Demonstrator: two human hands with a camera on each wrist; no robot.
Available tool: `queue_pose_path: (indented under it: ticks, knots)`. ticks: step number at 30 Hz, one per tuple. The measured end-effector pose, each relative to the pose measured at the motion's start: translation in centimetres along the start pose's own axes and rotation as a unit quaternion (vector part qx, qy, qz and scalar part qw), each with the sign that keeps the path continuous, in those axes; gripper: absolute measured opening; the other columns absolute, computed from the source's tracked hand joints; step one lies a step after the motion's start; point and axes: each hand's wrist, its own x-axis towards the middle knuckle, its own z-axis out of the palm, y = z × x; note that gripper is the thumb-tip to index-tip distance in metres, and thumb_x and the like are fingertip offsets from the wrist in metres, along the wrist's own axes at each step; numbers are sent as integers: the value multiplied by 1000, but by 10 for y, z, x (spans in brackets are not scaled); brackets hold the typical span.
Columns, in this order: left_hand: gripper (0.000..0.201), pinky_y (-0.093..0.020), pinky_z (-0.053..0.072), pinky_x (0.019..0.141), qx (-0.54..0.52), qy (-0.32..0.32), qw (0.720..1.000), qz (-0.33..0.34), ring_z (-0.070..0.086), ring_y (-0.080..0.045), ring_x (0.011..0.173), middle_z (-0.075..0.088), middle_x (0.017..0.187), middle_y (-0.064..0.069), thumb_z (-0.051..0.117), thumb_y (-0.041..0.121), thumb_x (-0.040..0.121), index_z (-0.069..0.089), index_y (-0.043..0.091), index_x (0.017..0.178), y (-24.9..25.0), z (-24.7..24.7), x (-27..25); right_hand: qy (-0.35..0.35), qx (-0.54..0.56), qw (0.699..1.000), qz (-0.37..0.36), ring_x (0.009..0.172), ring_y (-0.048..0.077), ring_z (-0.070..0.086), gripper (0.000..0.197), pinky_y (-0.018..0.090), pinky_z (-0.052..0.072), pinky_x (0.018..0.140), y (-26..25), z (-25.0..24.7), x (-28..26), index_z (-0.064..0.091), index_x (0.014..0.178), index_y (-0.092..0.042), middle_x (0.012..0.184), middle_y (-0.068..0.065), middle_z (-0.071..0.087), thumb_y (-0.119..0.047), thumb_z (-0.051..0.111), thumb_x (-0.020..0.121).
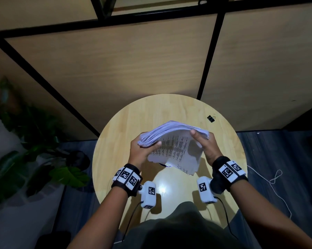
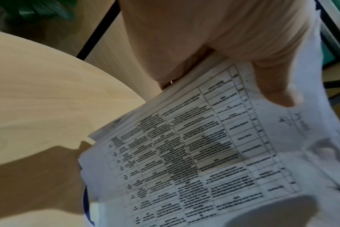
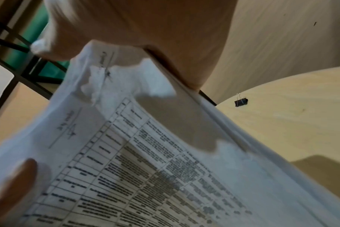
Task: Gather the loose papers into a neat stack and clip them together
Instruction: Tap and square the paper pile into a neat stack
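A thick stack of printed papers (image 1: pixel 175 146) stands tilted on its near edge above the round wooden table (image 1: pixel 133 119). My left hand (image 1: pixel 142 150) grips its left side, thumb on the printed face. My right hand (image 1: pixel 205 142) grips the right side, thumb over the upper edge. In both wrist views the top sheet (image 2: pixel 194 153) (image 3: pixel 145 169) shows a printed grid of text, with my left thumb (image 2: pixel 272 89) pressed on it. A black binder clip (image 1: pixel 211 118) lies on the table at the far right, also visible in the right wrist view (image 3: pixel 241 102), apart from both hands.
Wood-panelled partitions (image 1: pixel 115 65) with black frames stand right behind the table. A leafy plant (image 1: pixel 35 159) sits on the floor to the left. A white cord (image 1: pixel 275 178) trails on the dark floor at the right.
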Motion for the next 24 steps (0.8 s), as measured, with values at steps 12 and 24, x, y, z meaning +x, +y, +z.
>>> queue_pose_path:
  ticks: [12,24]
  knots:
    - [41,-42,52,84,-35,66,995,61,65,-22,84,69,86,1,68,63,71,67,25,87,11,14,-2,34,71,997,24,64,20,59,36,29,44,66,-5,6,4,64,76,-13,74,10,62,-47,57,85]
    - [33,-33,42,65,-35,199,979,28,53,-19,66,52,66,-1,60,43,79,59,12,68,14,25,14,18,70,997,-25,72,22,63,65,25,49,69,-3,5,2,58,94,17,84,16,64,-45,64,78]
